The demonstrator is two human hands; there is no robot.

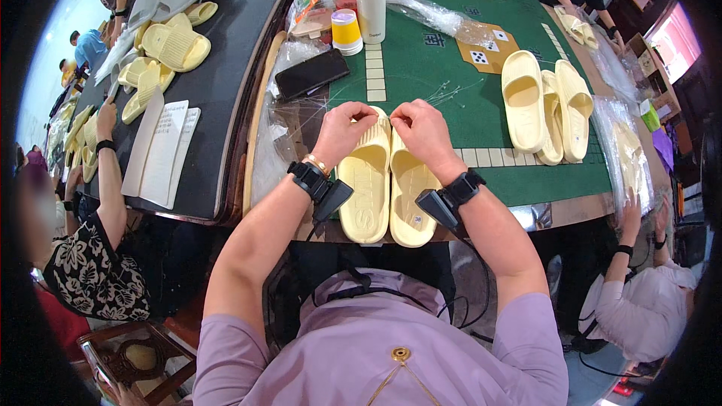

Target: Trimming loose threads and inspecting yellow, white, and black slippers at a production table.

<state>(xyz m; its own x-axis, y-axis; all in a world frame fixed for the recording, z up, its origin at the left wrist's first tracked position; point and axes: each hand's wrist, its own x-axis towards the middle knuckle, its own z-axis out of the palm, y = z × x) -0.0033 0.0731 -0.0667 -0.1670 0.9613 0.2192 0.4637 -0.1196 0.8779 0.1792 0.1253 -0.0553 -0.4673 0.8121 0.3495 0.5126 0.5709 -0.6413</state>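
Observation:
A pair of pale yellow slide slippers lies side by side at the table's near edge, toes pointing away from me: the left slipper and the right slipper. Over their toe ends, my left hand and my right hand are close together, thumbs and fingers pinched. Whatever they pinch is too fine to make out. Thin clear plastic strands lie on the green mat just beyond my right hand. Another loose group of pale yellow slippers rests to the right on the mat.
A black phone, yellow paper cups, a white tumbler and clear plastic bags lie beyond my left hand. The dark table at left carries more slippers and an open notebook. Other people work on both sides; one handles bagged slippers.

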